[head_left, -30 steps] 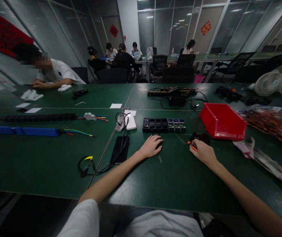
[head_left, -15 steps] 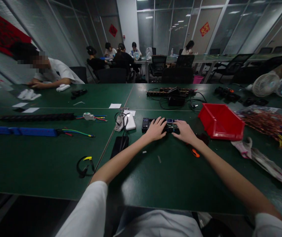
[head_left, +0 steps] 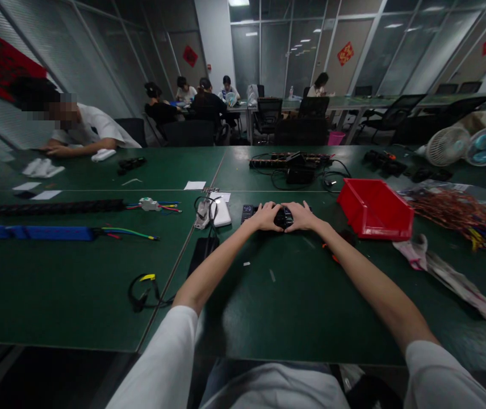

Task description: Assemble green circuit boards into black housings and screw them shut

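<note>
Both my arms reach forward over the green table [head_left: 76, 284]. My left hand [head_left: 265, 216] and my right hand [head_left: 300, 216] lie side by side on a row of small black electronic modules [head_left: 284, 216], fingers curled over it and closed around it. Only the row's left end [head_left: 247, 213] and a bit between the hands show. An orange-handled tool [head_left: 332, 255] lies on the table just under my right forearm.
A red bin [head_left: 375, 210] stands right of my hands, with a pile of coloured wires [head_left: 460, 213] and two fans [head_left: 464, 146] beyond. A white device with cables [head_left: 215, 213] and a black phone [head_left: 202, 250] lie to the left. A person [head_left: 76, 128] sits at the far left.
My right hand left the orange tool on the table. Both hands moved forward onto the row of modules and have drawn together at its middle.
</note>
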Tool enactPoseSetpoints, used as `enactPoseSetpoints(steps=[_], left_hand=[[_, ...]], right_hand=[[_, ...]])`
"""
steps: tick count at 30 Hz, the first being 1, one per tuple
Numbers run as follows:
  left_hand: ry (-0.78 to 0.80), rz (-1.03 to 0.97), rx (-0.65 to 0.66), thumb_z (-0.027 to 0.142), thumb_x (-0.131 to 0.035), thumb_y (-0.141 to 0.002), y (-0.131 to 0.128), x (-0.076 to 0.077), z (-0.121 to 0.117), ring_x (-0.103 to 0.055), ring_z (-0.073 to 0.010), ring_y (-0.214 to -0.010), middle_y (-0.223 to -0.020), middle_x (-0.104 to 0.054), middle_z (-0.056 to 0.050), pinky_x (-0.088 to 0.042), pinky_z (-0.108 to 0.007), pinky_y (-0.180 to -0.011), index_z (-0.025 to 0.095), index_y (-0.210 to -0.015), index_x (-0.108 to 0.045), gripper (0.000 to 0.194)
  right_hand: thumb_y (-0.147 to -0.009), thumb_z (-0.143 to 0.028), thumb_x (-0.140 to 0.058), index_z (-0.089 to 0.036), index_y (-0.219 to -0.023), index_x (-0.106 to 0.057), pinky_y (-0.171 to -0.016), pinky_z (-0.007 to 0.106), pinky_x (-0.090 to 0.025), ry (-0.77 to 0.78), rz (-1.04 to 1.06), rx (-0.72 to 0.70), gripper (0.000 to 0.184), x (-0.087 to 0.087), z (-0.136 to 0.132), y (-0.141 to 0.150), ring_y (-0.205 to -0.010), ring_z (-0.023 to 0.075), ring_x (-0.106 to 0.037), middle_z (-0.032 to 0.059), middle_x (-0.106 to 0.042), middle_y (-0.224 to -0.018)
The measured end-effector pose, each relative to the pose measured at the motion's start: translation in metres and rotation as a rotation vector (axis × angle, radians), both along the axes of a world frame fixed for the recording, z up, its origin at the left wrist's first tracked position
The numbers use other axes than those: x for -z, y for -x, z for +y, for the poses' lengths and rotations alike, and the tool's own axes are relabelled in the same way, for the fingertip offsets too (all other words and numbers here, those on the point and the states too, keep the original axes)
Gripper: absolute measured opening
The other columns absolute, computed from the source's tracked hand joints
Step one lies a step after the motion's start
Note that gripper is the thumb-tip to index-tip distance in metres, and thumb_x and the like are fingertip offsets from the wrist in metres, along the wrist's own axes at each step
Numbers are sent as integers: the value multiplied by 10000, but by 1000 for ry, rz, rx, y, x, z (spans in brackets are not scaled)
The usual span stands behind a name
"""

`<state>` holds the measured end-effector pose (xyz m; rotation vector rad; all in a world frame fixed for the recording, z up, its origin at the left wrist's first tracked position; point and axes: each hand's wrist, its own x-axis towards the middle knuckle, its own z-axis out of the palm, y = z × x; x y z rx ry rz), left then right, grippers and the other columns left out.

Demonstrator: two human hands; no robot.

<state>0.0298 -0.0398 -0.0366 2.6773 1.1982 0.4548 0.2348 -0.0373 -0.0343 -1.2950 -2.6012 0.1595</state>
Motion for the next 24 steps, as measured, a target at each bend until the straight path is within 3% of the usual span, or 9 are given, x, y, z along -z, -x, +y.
enactPoseSetpoints(steps=[4, 10, 15, 19, 24], left_hand=[[-27, -88, 59, 455, -769, -537, 1, -7, -8, -424, -320, -1176, -1247, -429, -143, -333, -492, -1032, 177, -1290, -410, 879], [-15, -228, 73, 389, -782, -527, 5, -19, -33, -397, -311, -1205, -1255, -387, -122, -358, -462, -1050, 192, -1243, -436, 819], [-9, -360, 93, 338, -775, -545, 7, -26, -66, -355, -305, -1262, -1285, -352, -116, -316, -462, -1096, 213, -1249, -414, 801], [28, -446, 99, 346, -760, -575, 10, -21, -94, -318, -310, -1299, -1321, -327, -122, -329, -471, -1090, 221, -1288, -373, 821], [168, -569, 21, 346, -774, -561, 14, -3, -120, -331, -312, -1297, -1340, -335, -124, -430, -469, -1007, 239, -1362, -323, 926]], right_hand=[[-540, -493, -783, -244, -1350, -353, -1028, 693, -124, -40, 40, -2, 950, -6, -12, -2, -1185, 378, -459, 135, -503, -1290], [-561, -464, -774, -169, -1315, -399, -973, 500, -373, -70, 151, -89, 892, -22, -33, -4, -1132, 347, -487, 150, -512, -1250], [-586, -407, -770, -185, -1330, -375, -988, 471, -384, -58, 269, -112, 870, -32, -68, -5, -1173, 336, -471, 130, -488, -1267], [-616, -395, -765, -212, -1364, -331, -1026, 464, -376, -14, 368, -115, 884, -29, -101, -6, -1220, 318, -450, 124, -444, -1316], [-633, -372, -774, -237, -1402, -291, -1069, 488, -348, 40, 491, -49, 917, -11, -129, -5, -1274, 320, -413, 125, -408, -1363]])
